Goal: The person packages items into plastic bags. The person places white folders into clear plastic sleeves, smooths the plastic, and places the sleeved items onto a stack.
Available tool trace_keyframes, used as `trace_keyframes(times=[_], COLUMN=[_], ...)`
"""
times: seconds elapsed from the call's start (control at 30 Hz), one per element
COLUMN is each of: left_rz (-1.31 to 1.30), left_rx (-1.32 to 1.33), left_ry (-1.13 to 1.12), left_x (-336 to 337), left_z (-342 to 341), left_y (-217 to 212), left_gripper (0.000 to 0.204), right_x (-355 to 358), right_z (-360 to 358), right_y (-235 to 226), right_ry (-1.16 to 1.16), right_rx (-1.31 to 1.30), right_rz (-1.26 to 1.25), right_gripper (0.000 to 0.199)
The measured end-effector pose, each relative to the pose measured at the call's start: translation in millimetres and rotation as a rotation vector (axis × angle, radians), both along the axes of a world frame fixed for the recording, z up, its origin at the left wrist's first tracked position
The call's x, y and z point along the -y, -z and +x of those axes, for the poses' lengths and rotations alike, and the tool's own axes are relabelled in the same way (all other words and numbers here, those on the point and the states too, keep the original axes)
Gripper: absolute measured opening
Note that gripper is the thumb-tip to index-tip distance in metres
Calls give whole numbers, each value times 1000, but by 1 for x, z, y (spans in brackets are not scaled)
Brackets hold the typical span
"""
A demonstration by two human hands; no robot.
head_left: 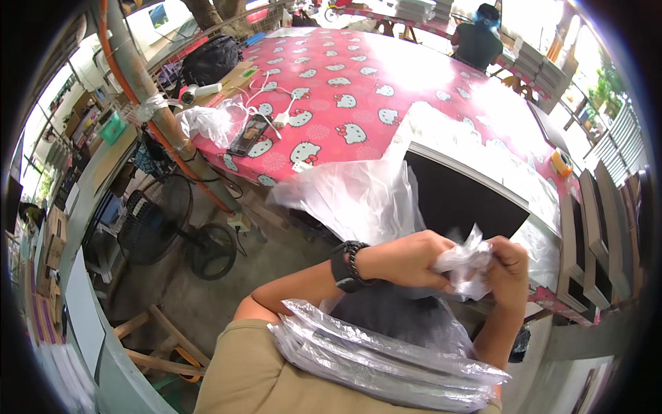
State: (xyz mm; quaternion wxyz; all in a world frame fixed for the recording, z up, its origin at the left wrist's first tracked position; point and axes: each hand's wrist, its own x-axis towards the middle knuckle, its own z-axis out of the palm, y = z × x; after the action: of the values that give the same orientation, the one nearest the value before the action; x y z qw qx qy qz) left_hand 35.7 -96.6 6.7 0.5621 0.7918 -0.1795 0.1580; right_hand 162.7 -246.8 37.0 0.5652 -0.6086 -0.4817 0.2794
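Observation:
My left hand (412, 259), with a black band and a dark bracelet at its wrist, is closed on a bunched clear plastic sheet (460, 265). Fingers of my right hand (509, 265) pinch the other side of the same crumpled plastic. Both hands are held just in front of a flat black panel (458, 196) with a pale edge, lying at the table's near side. Beyond my left wrist, more thin clear plastic (362, 196) spreads out over the table edge. A stack of clear plastic sleeves (393, 362) lies across my front, below the forearms.
A pink patterned cloth covers the table (345, 100). On it are a phone (249, 134), a white power strip (281, 119) and a tape roll (561, 163). Framed panels (596, 234) stand at the right. A pole (162, 114) and a fan (155, 217) are at left. Another person (479, 43) sits far back.

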Motion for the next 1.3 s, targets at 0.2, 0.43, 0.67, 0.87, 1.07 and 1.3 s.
trace_keyframes(times=[0.2,0.43,0.67,0.87,1.07,1.3], left_rz=[-1644,-1454,-1260,-595,137,434], left_rx=[-62,-81,-43,-57,382,363], left_ry=[-45,-153,-371,-629,-1175,-944], left_x=[-31,-34,-32,-56,-64,-65], left_z=[-34,-42,-42,-15,26,-12], left_y=[47,60,50,28,15,31], left_gripper=[28,25,29,35,36,37], right_x=[26,24,35,89,20,60], right_z=[31,31,48,103,82,75], right_y=[26,70,88,77,48,60], right_ry=[-658,-1221,-945,482,698,748], right_rx=[24,-280,-291,-28,615,837], right_rz=[-294,-14,24,134,-43,234], right_gripper=[16,26,33,25,52,23])
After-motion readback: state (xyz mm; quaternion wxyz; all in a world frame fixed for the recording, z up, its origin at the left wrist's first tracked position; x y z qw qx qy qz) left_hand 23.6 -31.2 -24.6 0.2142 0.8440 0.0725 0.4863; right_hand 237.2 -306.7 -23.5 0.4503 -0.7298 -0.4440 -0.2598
